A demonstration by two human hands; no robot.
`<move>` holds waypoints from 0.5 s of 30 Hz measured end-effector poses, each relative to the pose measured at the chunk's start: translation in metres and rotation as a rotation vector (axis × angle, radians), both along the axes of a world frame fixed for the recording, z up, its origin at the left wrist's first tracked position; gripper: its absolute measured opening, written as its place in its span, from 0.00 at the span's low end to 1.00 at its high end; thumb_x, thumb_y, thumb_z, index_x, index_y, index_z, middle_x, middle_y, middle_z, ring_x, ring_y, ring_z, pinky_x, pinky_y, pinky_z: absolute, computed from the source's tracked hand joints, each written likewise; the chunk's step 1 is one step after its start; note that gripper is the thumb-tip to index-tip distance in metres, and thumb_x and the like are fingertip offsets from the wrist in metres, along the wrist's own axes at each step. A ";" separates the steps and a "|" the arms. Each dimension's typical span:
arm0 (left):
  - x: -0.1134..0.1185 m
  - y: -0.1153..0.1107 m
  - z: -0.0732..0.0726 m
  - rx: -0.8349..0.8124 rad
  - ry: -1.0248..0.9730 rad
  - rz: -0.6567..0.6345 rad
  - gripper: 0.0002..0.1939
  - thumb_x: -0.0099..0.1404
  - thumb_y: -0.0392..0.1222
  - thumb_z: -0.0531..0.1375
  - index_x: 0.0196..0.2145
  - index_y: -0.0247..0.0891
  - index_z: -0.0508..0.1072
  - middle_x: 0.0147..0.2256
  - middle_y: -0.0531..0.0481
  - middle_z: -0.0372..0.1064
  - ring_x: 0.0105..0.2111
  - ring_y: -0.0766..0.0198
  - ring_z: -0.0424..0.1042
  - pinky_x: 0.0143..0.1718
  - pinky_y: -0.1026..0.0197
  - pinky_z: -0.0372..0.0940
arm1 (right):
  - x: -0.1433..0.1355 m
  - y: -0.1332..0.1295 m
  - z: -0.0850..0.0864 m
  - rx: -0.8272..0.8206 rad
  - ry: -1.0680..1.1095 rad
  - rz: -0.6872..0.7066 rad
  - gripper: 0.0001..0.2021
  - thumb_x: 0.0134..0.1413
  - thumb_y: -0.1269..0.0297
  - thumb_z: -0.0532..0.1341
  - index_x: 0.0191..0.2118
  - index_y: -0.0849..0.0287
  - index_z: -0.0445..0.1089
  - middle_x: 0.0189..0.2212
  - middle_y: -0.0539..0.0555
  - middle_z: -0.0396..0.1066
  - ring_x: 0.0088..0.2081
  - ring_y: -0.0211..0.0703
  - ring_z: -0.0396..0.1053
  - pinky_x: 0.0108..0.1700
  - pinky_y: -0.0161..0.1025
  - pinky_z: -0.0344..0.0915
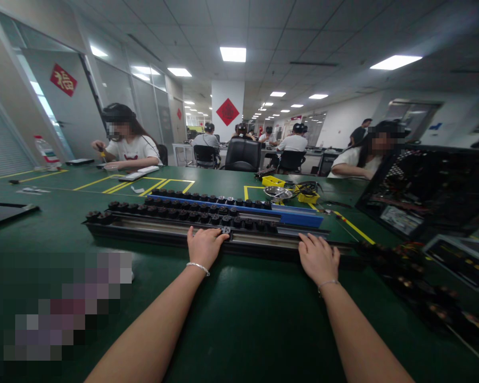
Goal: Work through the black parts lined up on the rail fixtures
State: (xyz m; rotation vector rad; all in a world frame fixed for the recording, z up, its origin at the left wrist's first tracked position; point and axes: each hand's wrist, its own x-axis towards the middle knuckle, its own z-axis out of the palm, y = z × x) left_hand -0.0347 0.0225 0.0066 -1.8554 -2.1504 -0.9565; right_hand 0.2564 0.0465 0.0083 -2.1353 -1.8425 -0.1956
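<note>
Long black rails [263, 246] lie side by side across the green table, with rows of small black round parts [191, 215] on them. My left hand [206, 246] touches the near rail around its middle, its fingertips at a small grey piece [225, 230]. Further right, my right hand [318, 257] rests on the same rail with its fingers bent over the edge. Whether either hand grips the rail cannot be made out. Behind the black rails lies a blue rail [301, 217], also bearing black parts.
A metal bowl [278, 192] and yellow trays [273, 181] stand behind the rails. An open computer case [431, 191] is at the right, beside more dark parts [431, 298]. People sit across the table at left and right. A bottle [47, 153] stands far left.
</note>
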 end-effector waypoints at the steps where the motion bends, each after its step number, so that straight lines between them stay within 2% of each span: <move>1: 0.000 0.000 0.000 0.000 0.001 -0.003 0.14 0.60 0.56 0.54 0.35 0.52 0.76 0.41 0.56 0.75 0.42 0.58 0.69 0.58 0.45 0.40 | 0.000 0.000 0.000 0.002 -0.002 0.000 0.24 0.59 0.56 0.39 0.56 0.44 0.61 0.59 0.47 0.57 0.59 0.48 0.51 0.59 0.58 0.43; 15: -0.002 0.001 -0.002 0.013 -0.006 -0.003 0.13 0.63 0.53 0.52 0.35 0.54 0.76 0.40 0.57 0.75 0.42 0.58 0.70 0.59 0.45 0.37 | 0.000 0.000 0.000 -0.004 -0.035 -0.005 0.23 0.59 0.57 0.40 0.57 0.44 0.60 0.59 0.47 0.57 0.59 0.47 0.51 0.58 0.57 0.45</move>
